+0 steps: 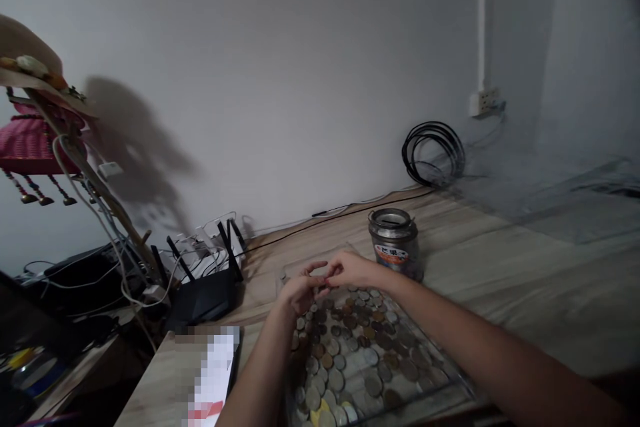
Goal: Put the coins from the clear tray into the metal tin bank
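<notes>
My left hand (299,291) is half curled above the far part of a clear shallow tray (463,383), its fingers bent toward my right hand. My right hand (353,269) comes in from the right, its thumb and fingers pinched together at the left fingertips. Whatever lies between the two hands is too small and hidden to make out. Under them, many loose coins (336,381), silver, brass and dark brown, lie spread in the tray. Just beyond my right wrist stands a metal-coloured tin (393,240) with an orange label and a slotted lid.
A phone-like screen (216,373), blurred out, lies left of the tray. Behind it are a black router (204,297) and tangled cables. A black cable coil (434,153) leans on the wall, and clear plastic sheeting (565,197) covers the right side. A hat (30,57) hangs at far left.
</notes>
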Motion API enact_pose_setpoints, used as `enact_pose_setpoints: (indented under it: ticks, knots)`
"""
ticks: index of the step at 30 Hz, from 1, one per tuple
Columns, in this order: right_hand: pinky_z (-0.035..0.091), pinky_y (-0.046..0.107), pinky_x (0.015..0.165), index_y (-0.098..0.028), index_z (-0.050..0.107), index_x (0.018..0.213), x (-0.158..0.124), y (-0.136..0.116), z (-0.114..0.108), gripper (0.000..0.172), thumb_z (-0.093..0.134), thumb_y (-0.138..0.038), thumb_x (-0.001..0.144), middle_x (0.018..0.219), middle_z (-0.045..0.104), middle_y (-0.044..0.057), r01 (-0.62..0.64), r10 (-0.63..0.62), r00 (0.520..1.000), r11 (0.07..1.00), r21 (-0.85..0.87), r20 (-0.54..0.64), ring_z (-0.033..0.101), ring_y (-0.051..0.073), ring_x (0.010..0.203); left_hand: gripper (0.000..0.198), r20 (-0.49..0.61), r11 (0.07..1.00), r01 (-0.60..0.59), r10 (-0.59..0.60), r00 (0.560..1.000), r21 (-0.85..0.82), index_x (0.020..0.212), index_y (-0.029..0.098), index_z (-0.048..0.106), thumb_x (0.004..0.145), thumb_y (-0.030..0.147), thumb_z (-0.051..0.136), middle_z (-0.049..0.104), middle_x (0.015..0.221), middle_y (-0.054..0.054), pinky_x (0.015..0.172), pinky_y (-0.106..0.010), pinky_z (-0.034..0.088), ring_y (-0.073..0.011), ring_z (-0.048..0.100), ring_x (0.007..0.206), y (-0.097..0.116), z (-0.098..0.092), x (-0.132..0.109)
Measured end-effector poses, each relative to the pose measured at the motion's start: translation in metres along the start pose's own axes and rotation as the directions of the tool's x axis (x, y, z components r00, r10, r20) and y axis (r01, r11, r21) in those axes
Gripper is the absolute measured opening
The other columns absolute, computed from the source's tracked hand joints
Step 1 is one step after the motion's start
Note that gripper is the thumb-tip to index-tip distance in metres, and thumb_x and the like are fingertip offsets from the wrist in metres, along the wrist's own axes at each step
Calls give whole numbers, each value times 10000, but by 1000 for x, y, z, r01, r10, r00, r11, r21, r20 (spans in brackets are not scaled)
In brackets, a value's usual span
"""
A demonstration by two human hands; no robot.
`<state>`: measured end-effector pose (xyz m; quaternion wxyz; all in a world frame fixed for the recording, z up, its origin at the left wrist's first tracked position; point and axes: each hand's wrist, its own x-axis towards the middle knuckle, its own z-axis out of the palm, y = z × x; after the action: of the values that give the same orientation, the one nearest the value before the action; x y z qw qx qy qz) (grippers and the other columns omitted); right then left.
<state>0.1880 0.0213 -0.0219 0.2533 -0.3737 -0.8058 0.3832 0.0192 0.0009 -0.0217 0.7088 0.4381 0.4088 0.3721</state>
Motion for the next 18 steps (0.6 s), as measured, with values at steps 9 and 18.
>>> enact_pose_setpoints:
  ticks: [9, 18]
  knots:
    - [280, 194, 457, -122, 661, 599, -1, -6, -5, 218, 561, -312, 638, 502, 564, 0, -21, -3, 972, 995, -100, -237, 415, 80, 480, 296, -21, 997, 5, -6, 1000, -75, 994, 99, 554, 711, 17, 523, 661, 748, -50, 672, -190, 490, -100, 628, 668, 2, 1, 1]
    - [275, 214, 496, -129, 675, 613, -6, -17, -9, 273, 515, -329, 708, 513, 557, 1, 0, -57, 964, 976, -218, -258, 434, 102, 526, 105, 3, 999, 20, -20, 1000, -44, 776, 92, 633, 700, 36, 587, 669, 729, -50, 669, -156, 467, -96, 629, 673, 3, 3, -3]
